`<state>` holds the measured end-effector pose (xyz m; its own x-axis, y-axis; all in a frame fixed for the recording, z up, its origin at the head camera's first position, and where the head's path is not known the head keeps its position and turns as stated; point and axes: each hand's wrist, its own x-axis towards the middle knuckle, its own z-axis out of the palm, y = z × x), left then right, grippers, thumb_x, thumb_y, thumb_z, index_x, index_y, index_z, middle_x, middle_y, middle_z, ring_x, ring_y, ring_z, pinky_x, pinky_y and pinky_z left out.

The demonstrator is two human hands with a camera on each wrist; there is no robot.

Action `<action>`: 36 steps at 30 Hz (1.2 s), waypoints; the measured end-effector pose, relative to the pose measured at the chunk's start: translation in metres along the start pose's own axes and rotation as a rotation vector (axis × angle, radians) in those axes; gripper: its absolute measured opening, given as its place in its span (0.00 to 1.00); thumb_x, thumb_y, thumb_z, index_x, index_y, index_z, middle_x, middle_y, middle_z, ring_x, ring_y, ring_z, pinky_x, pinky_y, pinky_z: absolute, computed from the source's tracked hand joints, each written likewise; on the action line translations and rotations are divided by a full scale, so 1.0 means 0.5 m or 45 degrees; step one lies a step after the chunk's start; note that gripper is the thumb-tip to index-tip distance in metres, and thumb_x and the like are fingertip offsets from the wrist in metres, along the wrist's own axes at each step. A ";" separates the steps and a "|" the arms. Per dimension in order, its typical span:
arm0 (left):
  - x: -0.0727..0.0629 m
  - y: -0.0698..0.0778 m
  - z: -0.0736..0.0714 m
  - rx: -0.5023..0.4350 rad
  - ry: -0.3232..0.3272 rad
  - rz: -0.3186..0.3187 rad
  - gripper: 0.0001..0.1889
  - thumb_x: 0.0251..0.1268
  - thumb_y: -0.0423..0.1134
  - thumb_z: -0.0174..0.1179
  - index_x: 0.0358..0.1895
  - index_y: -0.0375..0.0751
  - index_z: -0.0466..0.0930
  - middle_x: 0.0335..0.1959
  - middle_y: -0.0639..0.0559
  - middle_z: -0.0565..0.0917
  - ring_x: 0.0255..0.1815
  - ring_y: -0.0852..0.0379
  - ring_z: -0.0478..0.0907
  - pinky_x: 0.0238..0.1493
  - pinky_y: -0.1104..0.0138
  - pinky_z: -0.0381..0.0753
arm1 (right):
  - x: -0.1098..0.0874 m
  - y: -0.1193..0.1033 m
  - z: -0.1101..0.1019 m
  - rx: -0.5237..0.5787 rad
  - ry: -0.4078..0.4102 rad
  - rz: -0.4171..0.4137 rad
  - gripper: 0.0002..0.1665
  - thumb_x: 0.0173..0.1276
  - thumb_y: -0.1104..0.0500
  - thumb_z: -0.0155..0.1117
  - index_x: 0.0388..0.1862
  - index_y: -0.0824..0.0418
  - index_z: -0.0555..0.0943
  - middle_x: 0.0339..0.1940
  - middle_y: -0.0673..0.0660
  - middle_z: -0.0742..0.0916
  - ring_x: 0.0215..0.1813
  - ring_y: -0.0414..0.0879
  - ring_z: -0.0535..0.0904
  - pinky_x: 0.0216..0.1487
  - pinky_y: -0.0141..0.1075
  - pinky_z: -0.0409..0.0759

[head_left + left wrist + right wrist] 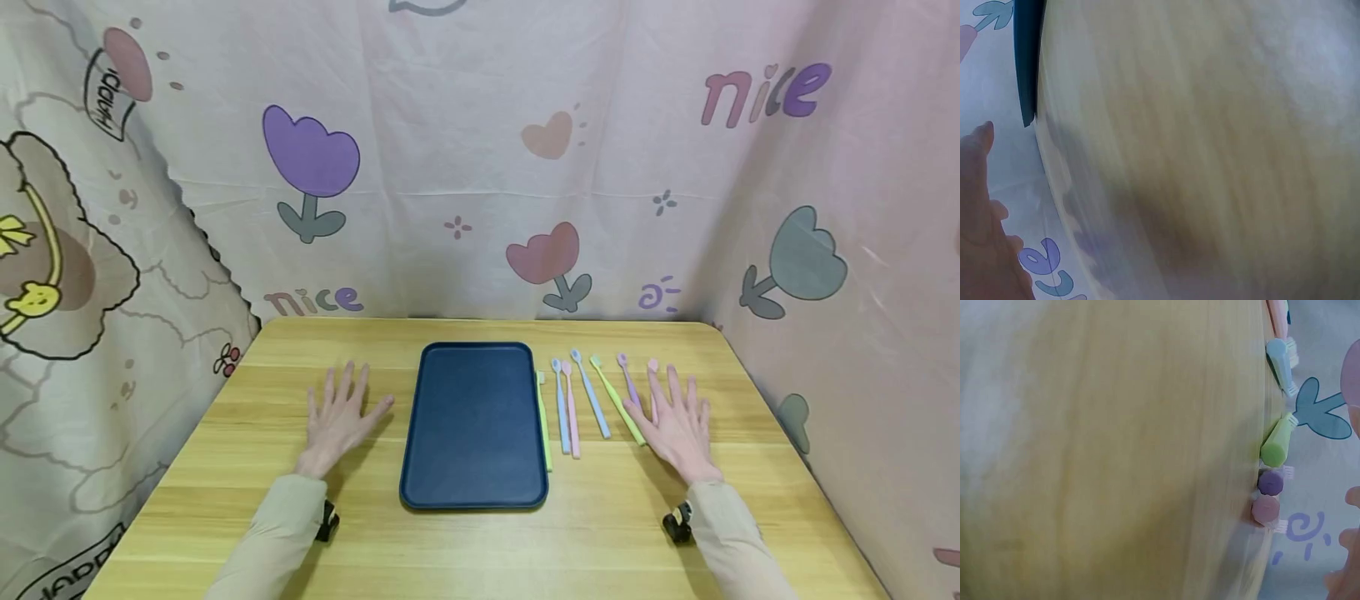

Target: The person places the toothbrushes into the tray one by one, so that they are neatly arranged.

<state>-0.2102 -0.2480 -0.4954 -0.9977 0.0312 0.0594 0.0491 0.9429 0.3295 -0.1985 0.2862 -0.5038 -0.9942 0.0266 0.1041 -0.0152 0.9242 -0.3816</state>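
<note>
Toothbrushes lie at three o'clock from the dark blue tray, mostly spaced apart, I'd guess so each can be reached singly. I see the left grip spread wide at nine o'clock, holding nothing; the right grip, equally wide and unladen, partly hides the outermost ones in my head view.

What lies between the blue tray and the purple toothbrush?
Head view, left to right: green toothbrush, blue toothbrush, pink toothbrush, second blue toothbrush, second green toothbrush.
</note>
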 end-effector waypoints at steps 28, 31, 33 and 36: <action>-0.020 0.035 0.009 0.050 -0.004 0.071 0.46 0.71 0.69 0.47 0.82 0.44 0.50 0.83 0.38 0.45 0.83 0.31 0.36 0.78 0.28 0.33 | 0.023 0.039 -0.026 0.016 -0.037 -0.027 0.53 0.75 0.32 0.47 0.84 0.59 0.43 0.83 0.71 0.42 0.79 0.79 0.37 0.74 0.79 0.37; -0.028 0.048 0.015 0.015 -0.004 0.096 0.45 0.72 0.68 0.48 0.82 0.45 0.50 0.83 0.39 0.47 0.83 0.31 0.37 0.79 0.29 0.35 | 0.030 0.053 -0.029 0.089 -0.034 -0.050 0.54 0.75 0.35 0.52 0.83 0.65 0.45 0.81 0.75 0.48 0.78 0.81 0.43 0.74 0.78 0.42; -0.033 0.054 0.019 -0.065 -0.009 0.108 0.45 0.72 0.66 0.50 0.82 0.43 0.49 0.83 0.37 0.49 0.82 0.29 0.40 0.79 0.30 0.39 | 0.034 0.061 -0.030 0.163 -0.025 -0.054 0.54 0.73 0.38 0.56 0.81 0.69 0.47 0.79 0.78 0.52 0.76 0.82 0.47 0.73 0.78 0.46; -0.037 0.061 0.025 -0.275 -0.013 0.110 0.44 0.72 0.59 0.56 0.81 0.38 0.50 0.78 0.31 0.59 0.79 0.27 0.51 0.78 0.31 0.52 | 0.037 0.068 -0.032 0.273 -0.013 -0.022 0.54 0.71 0.41 0.61 0.80 0.72 0.51 0.76 0.81 0.58 0.73 0.80 0.55 0.71 0.77 0.56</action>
<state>-0.1910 -0.2157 -0.4984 -0.9898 0.1130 0.0865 0.1416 0.8438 0.5177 -0.2156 0.3242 -0.5003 -0.9946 0.0065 0.1033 -0.0534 0.8223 -0.5665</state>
